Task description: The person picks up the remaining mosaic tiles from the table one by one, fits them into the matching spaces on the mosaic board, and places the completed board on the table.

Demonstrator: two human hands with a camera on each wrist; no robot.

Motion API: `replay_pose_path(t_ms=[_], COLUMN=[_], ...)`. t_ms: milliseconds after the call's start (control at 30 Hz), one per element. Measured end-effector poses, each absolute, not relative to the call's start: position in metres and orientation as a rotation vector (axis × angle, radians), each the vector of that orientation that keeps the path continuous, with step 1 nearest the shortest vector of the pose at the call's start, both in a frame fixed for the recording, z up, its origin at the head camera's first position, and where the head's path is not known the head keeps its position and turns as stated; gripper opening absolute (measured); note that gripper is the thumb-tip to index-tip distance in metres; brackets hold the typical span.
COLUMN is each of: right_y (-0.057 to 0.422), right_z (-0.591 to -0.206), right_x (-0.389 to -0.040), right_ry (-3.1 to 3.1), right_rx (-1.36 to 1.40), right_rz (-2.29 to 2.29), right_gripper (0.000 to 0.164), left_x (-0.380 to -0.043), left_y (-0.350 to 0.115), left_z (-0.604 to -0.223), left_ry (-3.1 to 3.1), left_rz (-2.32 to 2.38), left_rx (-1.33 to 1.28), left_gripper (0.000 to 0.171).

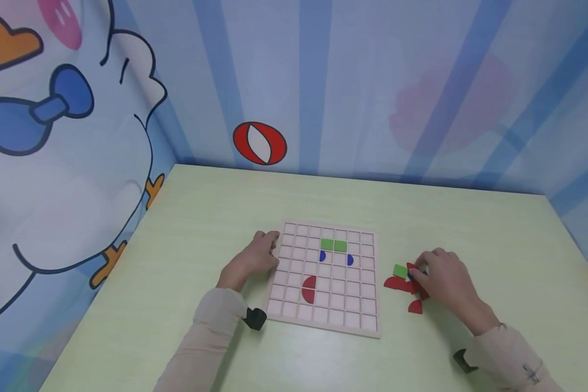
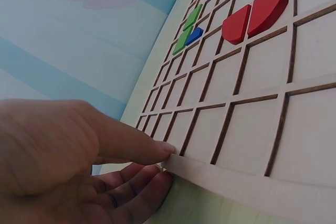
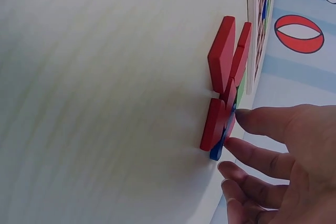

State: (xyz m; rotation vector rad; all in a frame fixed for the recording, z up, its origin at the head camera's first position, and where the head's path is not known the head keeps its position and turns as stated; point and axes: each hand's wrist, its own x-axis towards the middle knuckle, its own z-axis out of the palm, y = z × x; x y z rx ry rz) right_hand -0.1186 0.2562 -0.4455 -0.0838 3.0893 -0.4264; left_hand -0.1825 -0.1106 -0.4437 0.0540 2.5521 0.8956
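Observation:
My left hand (image 1: 253, 255) holds the left edge of a pale wooden grid board (image 1: 290, 252). In the left wrist view the thumb lies on the rim, with the fingers curled below it. On the board are two green squares (image 1: 327, 244), two small blue pieces (image 1: 322, 255) and two red quarter-circle pieces (image 1: 309, 282). My right hand (image 1: 448, 277) reaches over a loose pile of red pieces (image 1: 397, 283), a green square (image 1: 399, 271) and blue pieces (image 3: 216, 153). Its thumb and forefinger stand apart, with their tips right at the blue and red pieces.
The pale green table (image 1: 215, 201) carries the board in front of me, with the pile just right of it. A red quarter-circle piece (image 1: 415, 307) lies at the pile's near side. Behind the table rises a blue striped wall (image 1: 353, 98) with cartoon pictures.

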Motion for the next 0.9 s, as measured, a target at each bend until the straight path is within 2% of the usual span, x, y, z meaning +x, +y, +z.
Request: replay_pose_path(t_ms=[300, 900], right_y=[0.2531, 0.2528], right_z=[-0.4452, -0.4471], right_x=[-0.1201, -0.1236], right_ry=[3.065, 3.040], right_rx=[-0.026, -0.004], right_rz=[-0.427, -0.453], right_gripper=[0.034, 0.032], left_x=[-0.1829, -0.1822], left_y=[-0.1113, -0.1108], left_z=[-0.4437, -0.4440], left_ry=[2.550, 2.557], left_rz=[0.901, 0.893], left_rx=[0.058, 0.068], left_gripper=[0.069, 0.069])
